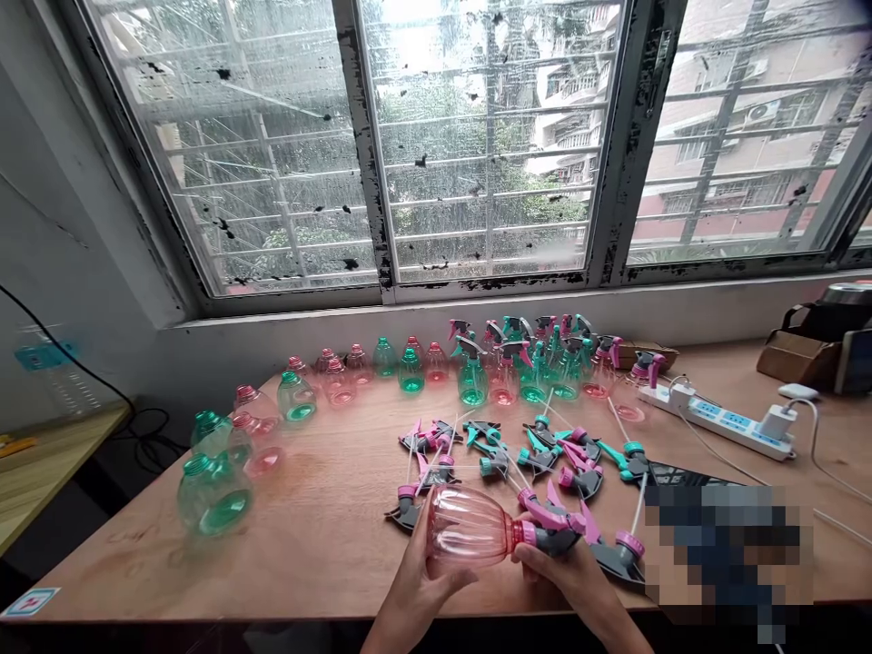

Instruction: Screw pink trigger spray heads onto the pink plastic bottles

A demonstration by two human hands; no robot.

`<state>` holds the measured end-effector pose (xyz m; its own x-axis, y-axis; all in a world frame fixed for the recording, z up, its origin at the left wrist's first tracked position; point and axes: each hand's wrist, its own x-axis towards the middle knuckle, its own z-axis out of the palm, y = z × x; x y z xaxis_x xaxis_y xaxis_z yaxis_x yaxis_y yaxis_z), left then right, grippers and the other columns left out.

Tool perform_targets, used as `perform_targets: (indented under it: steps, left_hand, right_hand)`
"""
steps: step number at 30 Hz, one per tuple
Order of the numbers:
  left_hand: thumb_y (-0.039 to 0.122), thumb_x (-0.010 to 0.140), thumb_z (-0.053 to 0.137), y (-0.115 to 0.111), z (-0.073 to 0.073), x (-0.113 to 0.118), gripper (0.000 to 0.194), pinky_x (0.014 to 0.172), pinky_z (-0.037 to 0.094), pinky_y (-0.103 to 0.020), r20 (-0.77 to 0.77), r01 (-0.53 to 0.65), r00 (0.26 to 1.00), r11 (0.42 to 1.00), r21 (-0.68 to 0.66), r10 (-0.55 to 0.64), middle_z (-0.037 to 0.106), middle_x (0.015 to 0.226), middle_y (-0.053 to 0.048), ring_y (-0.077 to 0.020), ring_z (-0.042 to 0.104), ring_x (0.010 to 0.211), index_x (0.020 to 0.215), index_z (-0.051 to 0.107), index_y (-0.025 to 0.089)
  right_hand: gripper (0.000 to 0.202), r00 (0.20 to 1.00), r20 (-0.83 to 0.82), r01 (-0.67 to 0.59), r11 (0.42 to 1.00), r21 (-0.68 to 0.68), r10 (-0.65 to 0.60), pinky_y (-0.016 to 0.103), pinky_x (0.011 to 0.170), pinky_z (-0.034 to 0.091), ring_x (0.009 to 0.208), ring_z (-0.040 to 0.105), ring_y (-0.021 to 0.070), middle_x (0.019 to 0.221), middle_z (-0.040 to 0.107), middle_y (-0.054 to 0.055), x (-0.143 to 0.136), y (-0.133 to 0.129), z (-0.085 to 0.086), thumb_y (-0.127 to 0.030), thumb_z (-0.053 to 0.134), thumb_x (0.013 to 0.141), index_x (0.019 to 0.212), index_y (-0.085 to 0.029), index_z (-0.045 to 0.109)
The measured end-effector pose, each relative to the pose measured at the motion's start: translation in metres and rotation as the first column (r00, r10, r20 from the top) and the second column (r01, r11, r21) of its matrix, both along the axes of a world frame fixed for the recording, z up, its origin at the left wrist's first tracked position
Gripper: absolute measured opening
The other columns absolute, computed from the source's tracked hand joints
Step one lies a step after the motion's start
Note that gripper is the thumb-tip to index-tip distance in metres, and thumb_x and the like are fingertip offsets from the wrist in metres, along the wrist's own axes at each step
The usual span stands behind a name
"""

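Note:
A clear pink spray bottle (470,527) lies sideways between my hands above the front of the table. My left hand (423,572) is wrapped round its body near the base. At the neck, my right hand (562,572) grips the pink collar of the grey-and-pink spray head (555,527); the head sits on the bottle's mouth. Some right fingers are hidden under the bottle. Just beyond lie several loose spray heads, among them a teal-and-grey one (494,463) and a pink-and-grey one (582,477), with thin white tubes.
Bottles without heads, such as a green one (214,495), stand along the left and back. Bottles with heads, like a green one (471,377), are grouped at the back. A white power strip (722,422) with cables lies right, near a cardboard box (800,354).

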<state>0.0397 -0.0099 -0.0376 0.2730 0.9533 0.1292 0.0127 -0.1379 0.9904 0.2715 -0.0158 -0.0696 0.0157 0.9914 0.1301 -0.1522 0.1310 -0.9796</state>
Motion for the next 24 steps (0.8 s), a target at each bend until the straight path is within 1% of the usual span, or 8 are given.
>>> perform_targets:
  steps: [4,6,8,10,13,18,21,24]
  left_hand:
    - [0.047,0.071,0.087,0.000,0.004,0.002,0.113,0.129,0.017,-0.047,0.005,0.003,1.000,1.000,0.000,-0.003,0.035,0.165,-0.011,-0.0342,0.027,0.154,0.160,0.020,0.029]
    - [0.047,0.072,0.087,-0.001,0.005,0.002,0.111,0.129,0.015,-0.048,-0.001,-0.002,1.000,1.000,-0.009,0.002,0.032,0.166,-0.011,-0.0340,0.023,0.155,0.160,0.022,0.029]
    - [0.047,0.072,0.087,-0.002,0.005,0.002,0.110,0.129,0.014,-0.047,-0.006,-0.010,1.000,1.000,-0.015,0.009,0.034,0.165,-0.010,-0.0336,0.022,0.155,0.160,0.023,0.029]
    - [0.047,0.074,0.086,-0.003,0.005,0.002,0.110,0.128,0.019,-0.046,-0.009,-0.013,1.000,1.000,-0.023,0.012,0.043,0.160,-0.011,-0.0333,0.031,0.152,0.160,0.021,0.029]
    - [0.046,0.076,0.083,-0.003,0.004,0.003,0.110,0.122,0.034,-0.043,-0.010,-0.017,1.000,0.999,-0.033,0.016,0.054,0.149,-0.013,-0.0324,0.048,0.141,0.161,0.016,0.027]
    - [0.045,0.075,0.085,0.000,0.001,0.003,0.105,0.118,0.039,-0.041,-0.014,-0.034,0.999,0.999,-0.024,0.033,0.059,0.143,-0.013,-0.0330,0.054,0.133,0.159,0.026,0.025]
    - [0.043,0.075,0.085,0.002,-0.001,0.001,0.100,0.118,0.039,-0.043,-0.013,-0.038,0.999,0.999,-0.011,0.038,0.058,0.143,-0.011,-0.0327,0.055,0.132,0.157,0.030,0.028]
    - [0.045,0.076,0.084,0.003,-0.005,0.000,0.102,0.117,0.039,-0.045,-0.012,-0.039,0.999,0.999,-0.010,0.038,0.062,0.137,-0.011,-0.0327,0.056,0.131,0.159,0.025,0.031]
  right_hand:
    - [0.048,1.000,0.006,0.003,1.000,-0.004,-0.003,0.031,0.056,0.049,0.052,0.062,0.0187,0.057,0.071,0.000,0.001,0.000,-0.001,-0.057,0.084,0.072,0.099,-0.018,0.076]
    - [0.045,1.000,0.020,0.007,1.000,0.000,-0.007,0.032,0.056,0.049,0.052,0.061,0.0189,0.057,0.070,0.001,0.001,0.000,-0.001,-0.057,0.084,0.072,0.091,-0.017,0.078]
    - [0.040,0.999,0.036,0.011,1.000,0.009,-0.011,0.031,0.057,0.048,0.053,0.061,0.0184,0.055,0.069,0.001,0.001,-0.001,0.000,-0.057,0.083,0.073,0.075,-0.017,0.078]
    - [0.042,0.999,0.051,0.016,1.000,0.021,-0.017,0.030,0.058,0.048,0.053,0.061,0.0176,0.054,0.068,0.001,0.001,-0.001,0.002,-0.056,0.081,0.076,0.064,-0.017,0.075]
    - [0.040,0.998,0.060,0.034,0.999,0.028,-0.035,0.030,0.057,0.049,0.053,0.061,0.0176,0.054,0.068,0.000,0.000,-0.001,0.004,-0.056,0.081,0.076,0.068,-0.017,0.076]
    - [0.043,0.995,0.077,0.061,0.998,0.033,-0.064,0.030,0.056,0.048,0.051,0.060,0.0179,0.051,0.066,0.001,0.001,0.000,0.004,-0.057,0.080,0.076,0.062,-0.017,0.074]
    - [0.040,0.993,0.074,0.087,0.995,0.039,-0.089,0.030,0.055,0.047,0.050,0.059,0.0178,0.051,0.066,-0.001,0.002,0.000,0.004,-0.057,0.081,0.076,0.077,-0.017,0.078]
    - [0.044,0.993,0.064,0.097,0.994,0.042,-0.100,0.030,0.053,0.047,0.049,0.058,0.0181,0.052,0.066,-0.001,0.001,0.000,0.004,-0.058,0.082,0.074,0.091,-0.018,0.078]
